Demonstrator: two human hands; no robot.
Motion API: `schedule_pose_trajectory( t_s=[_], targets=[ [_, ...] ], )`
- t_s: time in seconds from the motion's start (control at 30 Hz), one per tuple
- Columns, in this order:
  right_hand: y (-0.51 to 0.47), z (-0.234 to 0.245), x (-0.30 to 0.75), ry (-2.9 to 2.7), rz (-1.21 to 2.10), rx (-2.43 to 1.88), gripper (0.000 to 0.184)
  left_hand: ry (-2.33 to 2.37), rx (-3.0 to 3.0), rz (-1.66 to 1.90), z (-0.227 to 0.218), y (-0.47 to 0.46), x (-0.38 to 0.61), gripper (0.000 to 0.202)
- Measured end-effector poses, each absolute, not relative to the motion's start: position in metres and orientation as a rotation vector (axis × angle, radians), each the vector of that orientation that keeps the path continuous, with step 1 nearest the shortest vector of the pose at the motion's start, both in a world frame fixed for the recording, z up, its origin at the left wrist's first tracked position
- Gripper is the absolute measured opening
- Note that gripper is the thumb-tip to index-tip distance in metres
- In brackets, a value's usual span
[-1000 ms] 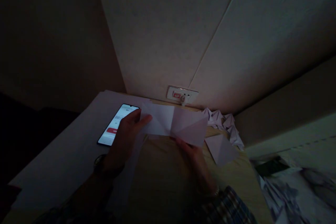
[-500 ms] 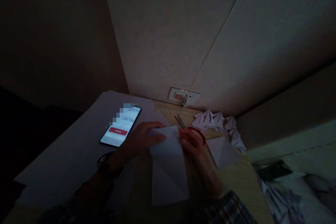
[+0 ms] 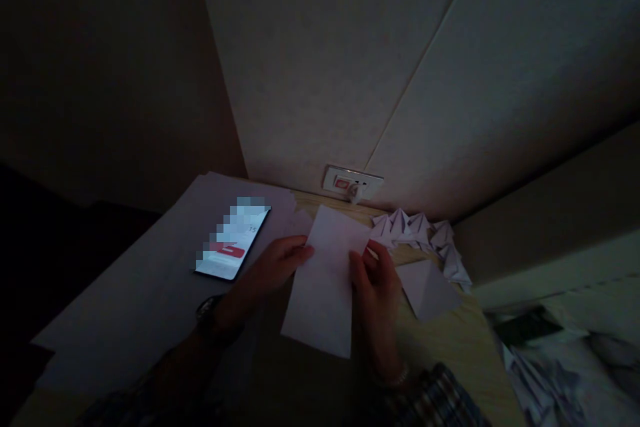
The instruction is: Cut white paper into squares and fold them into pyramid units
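Both of my hands hold one white sheet of paper [image 3: 320, 287]. My left grip [image 3: 280, 265] is closed on the sheet's left edge, fingertips lying on its upper face near the far corner. My right grip [image 3: 376, 279] is clenched on the right edge, with the thumb pressed on top and the other fingers curled behind. The sheet sits between the two grips, turned slightly, its far corner pointing at the wall and its near edge over the worktop [image 3: 450, 340]. In this dim light I cannot tell whether it rests flat on the worktop or hangs just above it.

A wristwatch [image 3: 207, 307] sits on my left wrist, and a thin bracelet [image 3: 399, 377] on my right one, just ahead of a plaid sleeve [image 3: 443, 397]. Just beside my right grip lies a smaller folded paper [image 3: 430, 288], flat on the yellowish worktop. Beyond it, against the wall, a cluster of folded paper pieces [image 3: 423, 230] with pointed tips stands bunched together.

To the left of my left grip a lit phone [image 3: 233, 245] lies face up on a stack of large pale sheets [image 3: 140, 293] that covers the worktop's left part. On the wall behind the sheet, a white socket plate [image 3: 353, 181] with a red mark sits low, near the worktop's far edge.
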State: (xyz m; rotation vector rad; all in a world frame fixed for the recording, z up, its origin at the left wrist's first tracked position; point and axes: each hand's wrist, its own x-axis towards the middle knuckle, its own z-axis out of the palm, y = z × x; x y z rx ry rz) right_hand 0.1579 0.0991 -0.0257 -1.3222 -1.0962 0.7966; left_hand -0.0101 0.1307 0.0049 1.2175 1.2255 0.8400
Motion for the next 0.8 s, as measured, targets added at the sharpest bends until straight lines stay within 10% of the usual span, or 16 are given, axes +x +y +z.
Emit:
schedule_pose_trajectory(
  t_s=[0.37,0.8],
  targets=[
    [0.095,-0.018,0.162,-2.033,0.289,-1.108,0.074,1.228,1.379,0.818,0.007,0.134,-0.010,0.027],
    [0.102,-0.024,0.157,-1.942,0.579,-1.252,0.056,1.132,1.559,0.722,0.002,0.132,-0.010,0.015]
  ],
)
